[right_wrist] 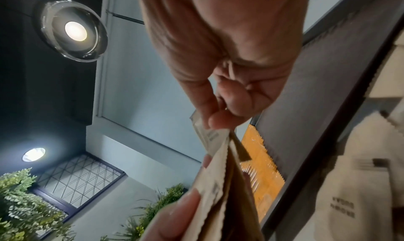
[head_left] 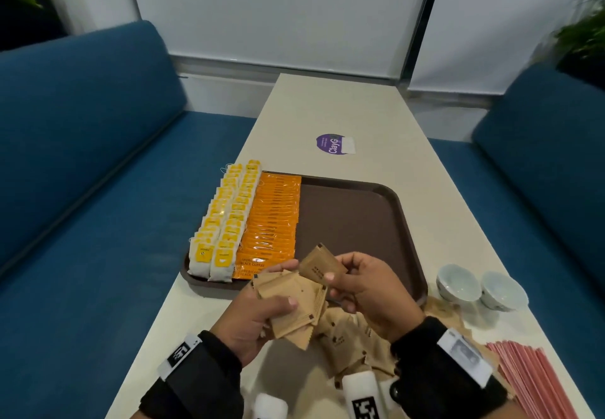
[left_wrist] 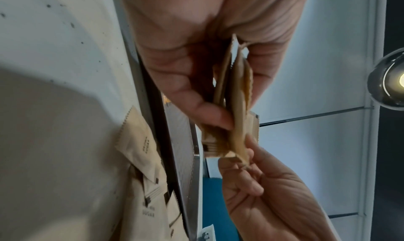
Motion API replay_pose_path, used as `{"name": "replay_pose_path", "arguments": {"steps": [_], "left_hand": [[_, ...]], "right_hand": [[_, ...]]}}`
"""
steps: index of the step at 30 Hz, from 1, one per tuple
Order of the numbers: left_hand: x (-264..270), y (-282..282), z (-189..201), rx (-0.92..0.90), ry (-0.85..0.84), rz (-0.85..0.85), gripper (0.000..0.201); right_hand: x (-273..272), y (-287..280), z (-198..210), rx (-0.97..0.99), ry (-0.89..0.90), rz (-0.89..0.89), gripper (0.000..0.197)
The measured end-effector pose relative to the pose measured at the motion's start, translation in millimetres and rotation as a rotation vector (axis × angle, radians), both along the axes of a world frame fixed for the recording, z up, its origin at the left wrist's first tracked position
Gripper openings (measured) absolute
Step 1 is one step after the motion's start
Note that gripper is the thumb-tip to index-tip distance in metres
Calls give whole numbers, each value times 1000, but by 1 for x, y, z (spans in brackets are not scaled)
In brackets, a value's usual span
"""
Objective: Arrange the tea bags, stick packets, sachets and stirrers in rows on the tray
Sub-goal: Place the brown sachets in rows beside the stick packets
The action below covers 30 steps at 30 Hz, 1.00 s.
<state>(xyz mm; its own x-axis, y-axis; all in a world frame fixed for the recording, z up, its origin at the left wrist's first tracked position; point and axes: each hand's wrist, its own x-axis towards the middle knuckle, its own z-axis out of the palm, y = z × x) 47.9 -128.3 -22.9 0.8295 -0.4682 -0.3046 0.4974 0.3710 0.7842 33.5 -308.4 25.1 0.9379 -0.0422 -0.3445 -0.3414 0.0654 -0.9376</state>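
A fanned stack of brown sachets (head_left: 291, 304) is gripped in the left hand (head_left: 258, 317), thumb on top and fingers curled beneath, just over the near rim of the brown tray (head_left: 353, 222). A single brown sachet (head_left: 322, 266) is pinched between thumb and forefinger of the right hand (head_left: 366, 291), at 1 o'clock from the stack and almost touching it. In the left wrist view the stack (left_wrist: 231, 106) is seen edge-on, clamped in the left hand (left_wrist: 196, 54), with the right hand (left_wrist: 262, 184) just below it.

On the tray, two rows of yellow-tagged tea bags (head_left: 226, 218) are laid along the 9 o'clock edge, spilling slightly past the rim at 11 o'clock. Just beside them, toward 3 o'clock, a row of orange stick packets (head_left: 275, 218) is laid overlapping. The remaining tray floor, from centre to 3 o'clock, is bare brown.

A loose heap of sachets (head_left: 347, 343) lies on the white table (head_left: 360, 110) under and between the wrists, largely hidden by the hands. Pink-wrapped stirrers (head_left: 530, 376) are spread at 4 o'clock of the tray, partly covered by the right wristband. Two pale cups (head_left: 481, 287) stand at 3 o'clock, just off the tray's near right corner. A purple round sticker (head_left: 330, 144) sits at 12 o'clock beyond the tray. Blue sofas (head_left: 82, 156) flank the table.
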Motion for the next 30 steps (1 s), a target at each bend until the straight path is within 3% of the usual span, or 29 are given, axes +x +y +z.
{"name": "replay_pose_path", "arguments": {"steps": [5,10,14,18,21,24,27,30], "left_hand": [[8,1,-2,19,24,34,59],[14,6,-6,63,9,59,62],[18,6,-7,29,14,66,61],[21,6,-5,47,-5,82,59],[23,6,-3,67,-2,100,58],[22,4,-4,70,0,110,58],[23,3,-1,50,-12,121,58],[30,4,4,44,-34,129,59]], "right_hand": [[24,-6,6,-31,22,24,19],[42,-4,11,28,-31,198,68],[51,3,6,-181,-100,290,50],[54,3,-8,-149,-141,292,53],[55,3,-12,-178,-232,186,40],[54,-1,-10,-345,-311,95,21],[54,-2,-14,-419,-272,117,18],[57,-6,-6,-534,-142,284,23]]}}
